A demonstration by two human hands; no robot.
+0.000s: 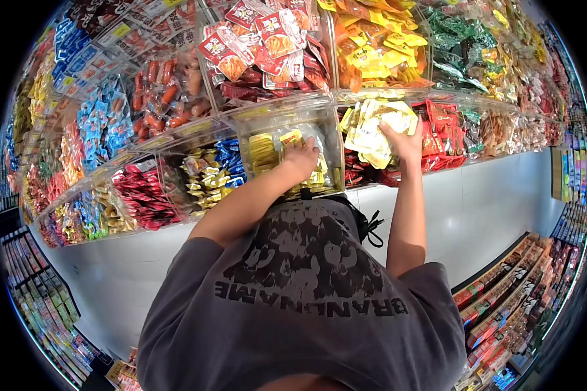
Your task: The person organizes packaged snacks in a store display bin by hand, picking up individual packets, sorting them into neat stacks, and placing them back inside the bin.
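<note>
My left hand [300, 159] reaches down into a clear plastic bin [244, 127]. Its fingers are curled over a yellow snack packet [291, 136], whose top edge shows beyond them; the fingertips are partly hidden. Beside that hand stands a stack of yellow packets [262, 153] in the same bin. A fanned bunch of pale yellow packets [372, 130] is gripped in my right hand [407, 142], thumb across the front. This bunch is held over the neighbouring bin, where dark red packets [353, 171] show below it.
Red packets [442, 133] lie right of my right hand. Blue packets [230, 158] and crimson packets [145, 192] fill bins to the left. Behind rise bins of red-and-white packets [282, 39] and orange-yellow packets [378, 45]. Clear dividers separate them. A white counter front [463, 202] runs below.
</note>
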